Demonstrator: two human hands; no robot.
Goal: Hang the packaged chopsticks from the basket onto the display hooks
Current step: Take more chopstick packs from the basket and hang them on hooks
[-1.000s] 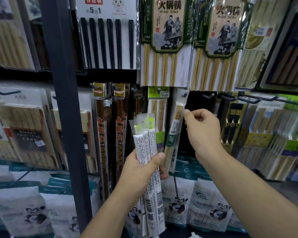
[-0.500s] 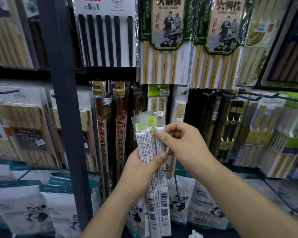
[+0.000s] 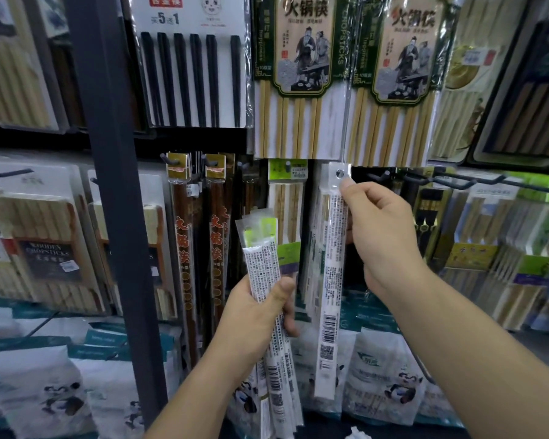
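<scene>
**A:** Where is the packet now?

**B:** The right hand (image 3: pixel 384 236) pinches a long, narrow clear-plastic packet of chopsticks with a white printed label (image 3: pixel 332 296) near its top. The thumb and curled fingers (image 3: pixel 351 190) sit just under the small punched hole (image 3: pixel 339 173). The packet hangs upright, just in front of a row of similar packets (image 3: pixel 318 248) already on the display.

**A:** And the other hand?

**B:** The left hand (image 3: pixel 254 315) has its thumb and fingers wrapped round a fanned bundle of the same clear packets (image 3: pixel 260 267), lower and to the left. No basket is in view.

**A:** What could go wrong?

**B:** I'd say the threading. The packet hides that row's hook tip, and the film looks floppy. The tip could miss the hole, crease the header or tear it. Pinched at one edge, the packet may swing. The fanned bundle could also shed a packet if that grip loosens.
</scene>
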